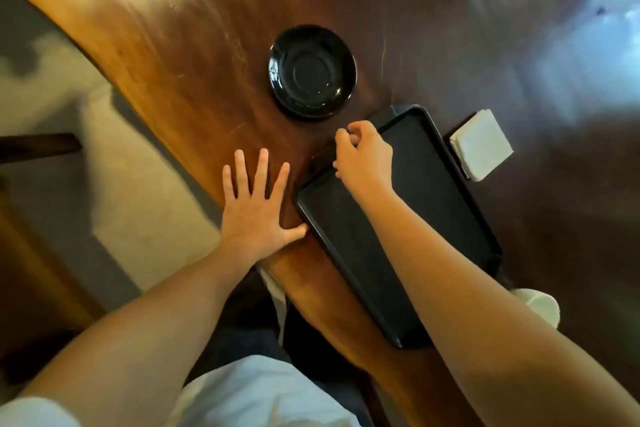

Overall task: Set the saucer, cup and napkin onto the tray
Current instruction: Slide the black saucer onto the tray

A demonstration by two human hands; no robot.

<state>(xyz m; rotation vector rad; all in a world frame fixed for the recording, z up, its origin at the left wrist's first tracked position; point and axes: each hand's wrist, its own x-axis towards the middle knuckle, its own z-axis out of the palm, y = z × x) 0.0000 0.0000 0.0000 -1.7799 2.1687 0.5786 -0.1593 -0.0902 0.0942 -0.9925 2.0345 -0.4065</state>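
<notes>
Your left hand (pixel 254 215) lies flat on the worktop (pixel 180 55), palm down, fingers spread wide, holding nothing. Its thumb tip touches the near-left rim of the tray (pixel 440 198).

Your right hand (pixel 363 159) hangs over the tray's left edge, fingers curled loosely inward. Nothing visible in its grasp; whether the fingertips touch the rim, cannot tell.

Tray: black, rectangular, set at a slant on the worktop, running under your right hand and forearm. Its floor is bare.

Saucer (pixel 312 72): black, glossy, on the worktop beyond your right hand's knuckles, just past the tray's far corner, apart from both hands.

Napkin (pixel 481 145): white, folded square, to the right of your right hand, lying just beside the tray's far-right edge; touching or not, cannot tell.

Cup (pixel 542 308): white, mostly hidden behind your right forearm, on the worktop to the right of the tray's near end. Only part of its rounded body shows.

Worktop: dark polished wood, with bright glare patches far left and far right of the hands.
</notes>
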